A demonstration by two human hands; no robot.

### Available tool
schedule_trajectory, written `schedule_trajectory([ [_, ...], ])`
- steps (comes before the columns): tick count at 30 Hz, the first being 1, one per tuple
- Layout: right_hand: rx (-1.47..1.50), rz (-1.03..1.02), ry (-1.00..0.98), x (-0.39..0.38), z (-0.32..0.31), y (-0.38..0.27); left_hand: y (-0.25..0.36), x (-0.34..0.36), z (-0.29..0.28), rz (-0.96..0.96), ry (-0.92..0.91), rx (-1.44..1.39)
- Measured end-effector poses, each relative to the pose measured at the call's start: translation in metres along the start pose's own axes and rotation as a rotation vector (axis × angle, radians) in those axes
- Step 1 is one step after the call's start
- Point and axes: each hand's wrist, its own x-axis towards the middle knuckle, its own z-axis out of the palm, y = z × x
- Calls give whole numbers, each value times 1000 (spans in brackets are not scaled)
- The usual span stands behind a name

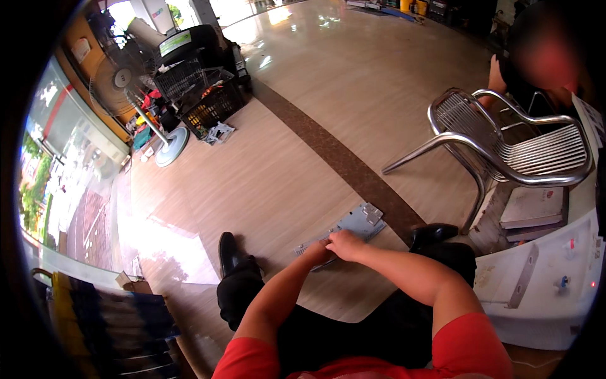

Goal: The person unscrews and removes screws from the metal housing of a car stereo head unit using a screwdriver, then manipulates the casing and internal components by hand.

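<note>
A flat, light grey metal panel (355, 222) with slots along one end and a raised block at its far right corner is low between my feet, near the floor. My left hand (318, 251) is over the panel's near edge, its fingers bent and closed. Beside it, my right hand (344, 244) is closed too, and the fingers of both hands meet. What they pinch between them is hidden and too small to tell.
A steel armchair (536, 151) stands at the right, with another person (499, 79) behind it. Books (533, 207) lie below the chair. A standing fan (123, 79) and a black crate (213, 104) are at the far left. A white panel (536, 284) is near right.
</note>
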Motion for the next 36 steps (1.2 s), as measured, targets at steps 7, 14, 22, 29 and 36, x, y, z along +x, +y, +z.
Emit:
schedule_trajectory([
  [7,-121,-5,-54,1,-9,-8,0,7,-5,-56,-94,264],
  [14,-85,-143,-42,3,3,-12,-32,6,-2,-51,-110,281],
  [22,-7,7,28,-3,-7,-7,-8,2,-1,-67,17,99],
  [29,-98,-14,-61,-3,-15,-19,-28,9,1,-87,-69,307],
  [36,-69,-123,-74,-6,-11,-15,-29,11,2,-40,-84,244],
])
